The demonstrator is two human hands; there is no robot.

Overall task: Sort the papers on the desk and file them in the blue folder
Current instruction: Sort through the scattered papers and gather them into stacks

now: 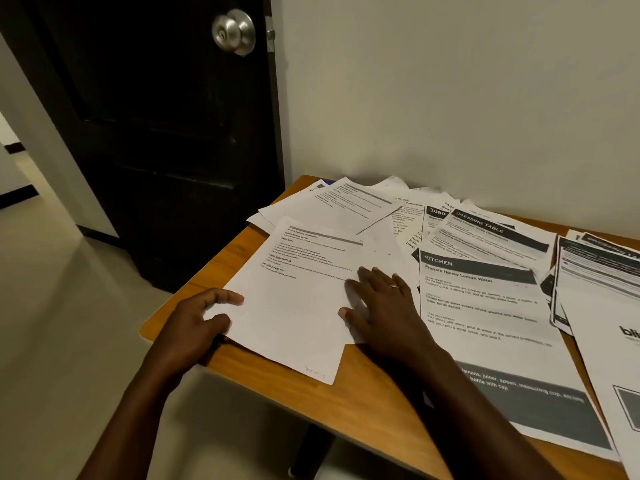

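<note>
**Item: top sheet**. A white printed page is lying at the 8 o'clock corner of the desk, partly covering the other papers. Its long axis is running from 7 o'clock to 1 o'clock, and its near corner is hanging over the desk's front edge.

**Left hand**. It is gripping the sheet's 9 o'clock edge. Two digits are curling onto the paper, and the others are hidden beneath or behind it.

**Right hand**. It is lying flat on the sheet's 3 o'clock edge, fingers straight and spread, pressing down. A ring is showing on one finger.

**Key relation.** The sheet is sitting between the two hands with both touching it. The left hand is the one actually holding it, so a lift would probably start from 9 o'clock once the right palm eases off.

**Blue folder.** Not clearly visible. A blue sliver is peeking out under the sheets at 11 o'clock, and I cannot tell whether this is the folder.

**Remaining papers.** These are fanning out unsorted from 12 to 3 o'clock. They include a kitchen sheet just beside the right hand at 3 o'clock.

**Surroundings.** A dark door with a metal knob is standing at 10 o'clock.
</note>
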